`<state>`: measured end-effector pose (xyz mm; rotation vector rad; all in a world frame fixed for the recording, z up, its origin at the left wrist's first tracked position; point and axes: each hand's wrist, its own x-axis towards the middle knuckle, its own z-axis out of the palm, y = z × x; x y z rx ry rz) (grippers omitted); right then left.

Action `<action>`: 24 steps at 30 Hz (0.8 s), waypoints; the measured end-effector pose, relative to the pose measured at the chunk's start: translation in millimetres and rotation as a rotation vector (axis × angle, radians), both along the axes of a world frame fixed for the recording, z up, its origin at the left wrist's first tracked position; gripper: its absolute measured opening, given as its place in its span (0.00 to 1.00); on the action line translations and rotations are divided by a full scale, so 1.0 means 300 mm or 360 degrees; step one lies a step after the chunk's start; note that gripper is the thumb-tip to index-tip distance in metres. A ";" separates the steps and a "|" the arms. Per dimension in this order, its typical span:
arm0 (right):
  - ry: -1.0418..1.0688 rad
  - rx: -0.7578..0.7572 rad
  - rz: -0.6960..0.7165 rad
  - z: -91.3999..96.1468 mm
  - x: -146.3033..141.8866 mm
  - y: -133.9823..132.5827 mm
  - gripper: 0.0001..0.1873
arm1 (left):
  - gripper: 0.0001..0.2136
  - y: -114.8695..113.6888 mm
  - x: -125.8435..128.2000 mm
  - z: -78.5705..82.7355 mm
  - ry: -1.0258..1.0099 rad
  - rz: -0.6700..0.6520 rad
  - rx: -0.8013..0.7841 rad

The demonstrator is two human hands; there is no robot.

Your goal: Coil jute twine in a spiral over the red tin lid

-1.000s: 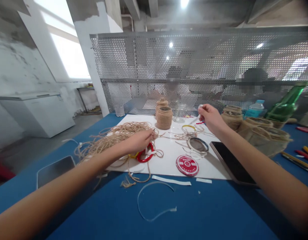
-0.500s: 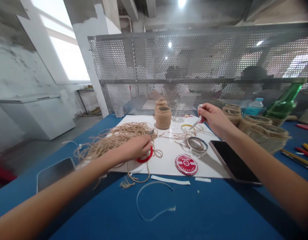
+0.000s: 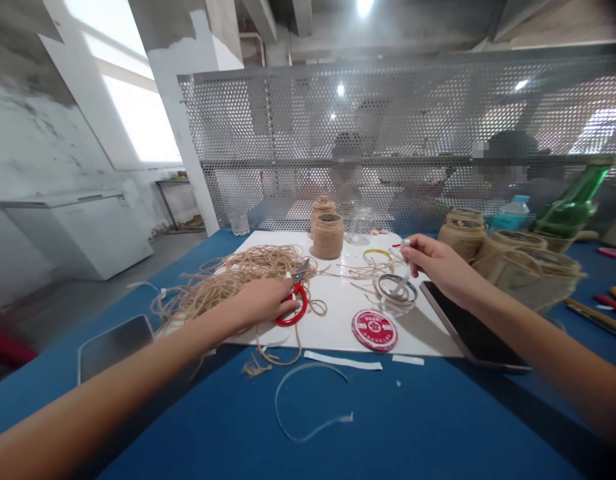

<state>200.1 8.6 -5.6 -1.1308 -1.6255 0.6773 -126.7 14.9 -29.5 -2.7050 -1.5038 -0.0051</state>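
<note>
My left hand (image 3: 271, 297) is closed at the red handles of the scissors (image 3: 299, 293), whose grey blades point away beside a heap of jute twine (image 3: 238, 273). Between the thumb and fingers of my right hand (image 3: 431, 260) is a thin white plastic stick (image 3: 406, 267). Its lower end dips inside the rim of a small glass jar (image 3: 395, 300); what lies in the jar is hard to make out. A red jar lid (image 3: 375, 330) with white print lies in front of the jar. Behind it are a yellow ring (image 3: 377, 255) and loose twine strands.
Twine-wrapped jars (image 3: 328, 237) stand at the back of the white board (image 3: 333, 333), more at right. A dark phone (image 3: 473, 327) lies under my right forearm. A green bottle (image 3: 568, 200) leans at far right. Paper strips (image 3: 343, 361) and a clear tie (image 3: 277, 407) lie in front.
My right hand has moved down and slightly right, bringing the white stick's end from the yellow ring into the jar. My left hand has shifted left, so more of the scissors shows.
</note>
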 end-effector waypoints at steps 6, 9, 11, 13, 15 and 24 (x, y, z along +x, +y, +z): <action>-0.0015 -0.0024 -0.0001 -0.024 0.014 -0.040 0.17 | 0.14 0.032 0.001 0.010 -0.0089 0.0097 0.0110; -0.0017 -0.0036 -0.0005 -0.036 0.019 -0.046 0.17 | 0.15 0.044 -0.003 0.040 -0.0134 0.0226 0.0218; -0.0018 -0.0043 -0.0011 -0.042 0.021 -0.049 0.18 | 0.16 0.050 -0.007 0.059 -0.0141 0.0310 0.0300; -0.0021 -0.0047 -0.0015 -0.047 0.023 -0.051 0.18 | 0.13 0.055 -0.010 0.068 -0.0121 0.0342 0.0331; -0.0025 -0.0049 -0.0015 -0.051 0.025 -0.053 0.19 | 0.12 0.058 -0.010 0.063 -0.0074 0.0314 0.0286; -0.0054 -0.0071 0.0025 -0.074 0.038 -0.041 0.18 | 0.13 0.096 0.003 0.006 0.0154 0.0231 0.0072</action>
